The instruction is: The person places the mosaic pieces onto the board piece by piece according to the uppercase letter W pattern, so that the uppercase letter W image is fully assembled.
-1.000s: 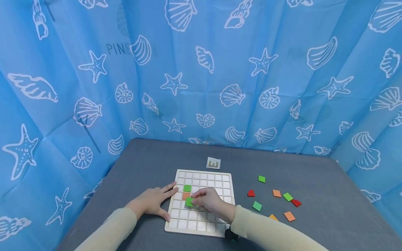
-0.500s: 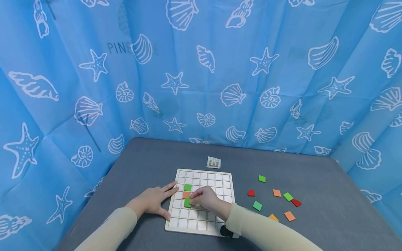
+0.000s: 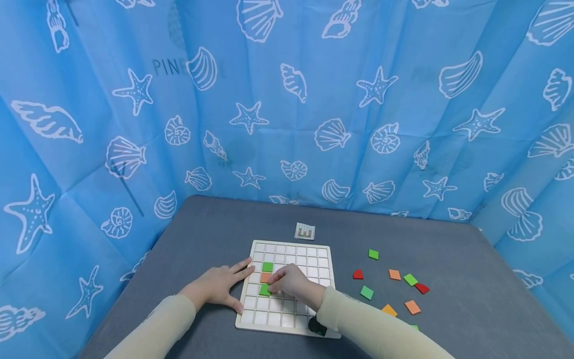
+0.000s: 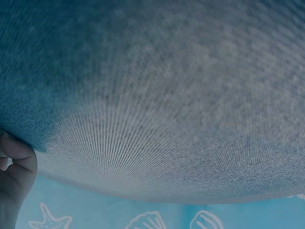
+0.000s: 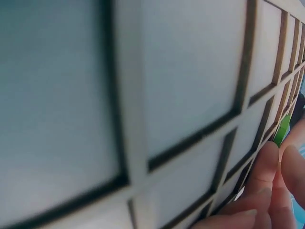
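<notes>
A white square board point(image 3: 287, 320) with a grid of raised lines lies on the table. My right hand point(image 3: 292, 282) is over it, thumb and fingertips at the right edge of a green square tile point(image 3: 264, 290) that they pinch. In the right wrist view the same green tile point(image 5: 283, 130) shows beyond the fingertips. Just above it on the board sit an orange tile point(image 3: 265, 277) and another green tile point(image 3: 267, 267). My left hand point(image 3: 218, 286) rests spread at the board's left edge, fingers straight; only part of the left hand point(image 4: 16, 179) shows in the left wrist view.
Loose tiles lie right of the board, among them a green one point(image 3: 373, 254), a red one point(image 3: 358, 274) and an orange one point(image 3: 413, 307). A small printed pattern card point(image 3: 305, 231) lies behind the board. A blue shell-print curtain point(image 3: 287, 124) hangs behind the grey table point(image 3: 215, 224).
My right hand has shifted slightly left with the green tile, which now lines up below the orange tile in the same column. The left hand has stayed in place.
</notes>
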Tool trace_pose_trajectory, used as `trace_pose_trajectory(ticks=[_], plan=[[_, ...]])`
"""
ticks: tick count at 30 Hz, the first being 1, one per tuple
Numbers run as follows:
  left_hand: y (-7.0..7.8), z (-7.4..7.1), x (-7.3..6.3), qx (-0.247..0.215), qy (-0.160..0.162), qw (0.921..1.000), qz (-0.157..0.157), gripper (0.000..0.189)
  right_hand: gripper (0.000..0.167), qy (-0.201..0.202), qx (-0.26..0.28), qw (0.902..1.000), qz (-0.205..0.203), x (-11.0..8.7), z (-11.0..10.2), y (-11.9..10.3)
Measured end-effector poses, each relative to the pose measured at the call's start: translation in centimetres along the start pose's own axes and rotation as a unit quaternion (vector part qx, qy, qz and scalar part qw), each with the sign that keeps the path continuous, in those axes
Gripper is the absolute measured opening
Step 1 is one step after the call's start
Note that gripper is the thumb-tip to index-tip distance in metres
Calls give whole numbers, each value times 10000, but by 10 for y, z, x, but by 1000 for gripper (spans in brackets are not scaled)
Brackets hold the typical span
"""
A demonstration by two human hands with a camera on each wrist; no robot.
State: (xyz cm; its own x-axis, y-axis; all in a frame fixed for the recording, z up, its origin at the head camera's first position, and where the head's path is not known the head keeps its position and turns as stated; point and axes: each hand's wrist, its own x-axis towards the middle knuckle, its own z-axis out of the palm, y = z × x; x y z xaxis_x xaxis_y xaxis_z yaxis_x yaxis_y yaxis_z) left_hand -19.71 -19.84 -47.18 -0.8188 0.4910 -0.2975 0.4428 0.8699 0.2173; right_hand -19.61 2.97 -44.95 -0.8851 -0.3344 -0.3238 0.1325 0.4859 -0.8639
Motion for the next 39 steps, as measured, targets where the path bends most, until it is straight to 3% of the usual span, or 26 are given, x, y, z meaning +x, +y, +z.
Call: trace_pose_trajectory(ticks=[10, 15, 23, 39], plan=[[-2, 0, 2, -4, 45, 10000, 40, 105, 8, -66, -275, 9992, -277, 0, -1, 0], [-3, 0, 2, 13, 64, 9999, 83, 105, 9, -21, -539, 9983, -239, 1, 1, -1], [-2, -2, 1, 43, 56, 10000, 65, 105, 8, 41, -539, 9982, -244, 3, 3, -1], [-2, 0, 0, -110, -12, 9999, 123, 105, 13, -148, 366, 9987, -327, -9, -15, 6]])
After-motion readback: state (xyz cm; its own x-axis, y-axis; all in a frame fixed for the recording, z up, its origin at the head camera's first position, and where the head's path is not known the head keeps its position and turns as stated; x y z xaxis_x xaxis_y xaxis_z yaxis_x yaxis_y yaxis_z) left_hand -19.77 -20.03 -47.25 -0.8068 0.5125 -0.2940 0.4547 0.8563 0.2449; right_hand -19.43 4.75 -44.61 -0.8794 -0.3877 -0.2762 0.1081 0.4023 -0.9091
